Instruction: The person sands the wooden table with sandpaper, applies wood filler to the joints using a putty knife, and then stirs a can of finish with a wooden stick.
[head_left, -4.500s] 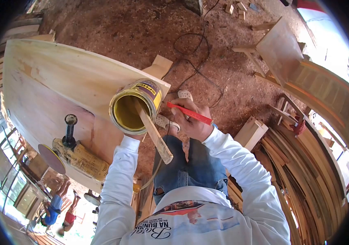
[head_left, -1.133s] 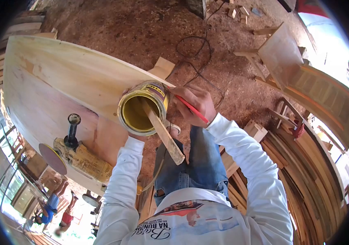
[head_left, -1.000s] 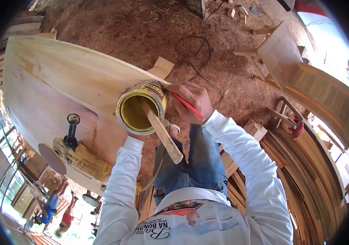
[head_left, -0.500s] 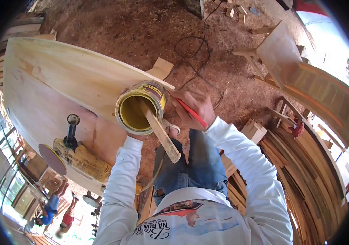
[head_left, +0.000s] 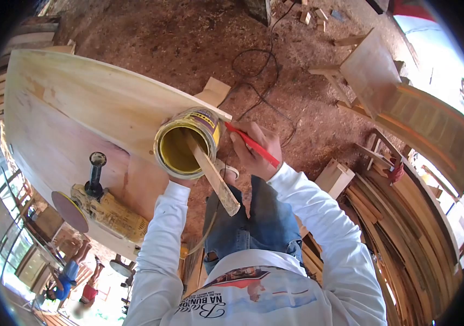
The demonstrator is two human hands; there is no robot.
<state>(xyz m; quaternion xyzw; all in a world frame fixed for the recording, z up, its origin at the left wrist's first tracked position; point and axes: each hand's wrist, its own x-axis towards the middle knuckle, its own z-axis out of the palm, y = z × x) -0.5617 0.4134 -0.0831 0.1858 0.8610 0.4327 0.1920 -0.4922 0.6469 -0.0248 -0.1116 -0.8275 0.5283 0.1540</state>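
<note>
My left hand grips a paint can from beneath. The can hides most of its fingers. Yellowish residue coats the can's inside, and its open mouth tilts toward me. A flat wooden stick leans in the can, its end jutting over the rim. Just right of the can, my right hand is closed around a slim, flat red tool whose exact kind I cannot make out. The tool's far tip is close to the can's side and to the edge of the pale wooden boat hull.
A yellow angle sander with a round disc rests on the hull at left. A black cord loops over the dirt floor. Stacked planks and a wooden bench-like piece stand at right. Two people are at lower left.
My right hand has shifted slightly down and left, turning so that more of the red tool shows. The can, stick and left hand have barely moved.
</note>
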